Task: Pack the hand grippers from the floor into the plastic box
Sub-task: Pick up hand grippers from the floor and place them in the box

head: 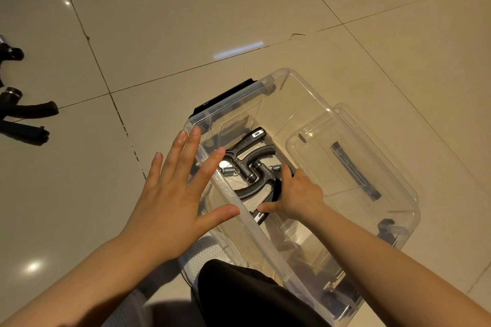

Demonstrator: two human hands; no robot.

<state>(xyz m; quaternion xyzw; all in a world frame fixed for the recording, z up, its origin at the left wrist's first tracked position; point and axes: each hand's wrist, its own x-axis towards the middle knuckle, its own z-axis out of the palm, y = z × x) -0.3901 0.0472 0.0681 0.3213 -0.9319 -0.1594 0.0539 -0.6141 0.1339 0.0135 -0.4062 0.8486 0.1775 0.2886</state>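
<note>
Far out to the left of the left hand, loose hand grippers (25, 111) lie on the tiled floor (159, 34), black foam handles splayed, well apart from everything else and partly cut off by the frame edge. Moving in, the left hand (175, 194) is spread wide, fingers straight and fanned, hovering at the left rim of the clear plastic box (353, 271); whether the fingertips touch the rim, I cannot tell. It holds nothing. Just right of that hand, down on the box floor, sit two black hand grippers (248, 164), nested against each other with their steel springs showing. The right hand (297, 195) is down inside the box, fingers curled around the handle of the nearer gripper, thumb pointing back toward the left hand. Right of that hand, beyond the box's far wall, the transparent lid (345, 164) lies flat.
</note>
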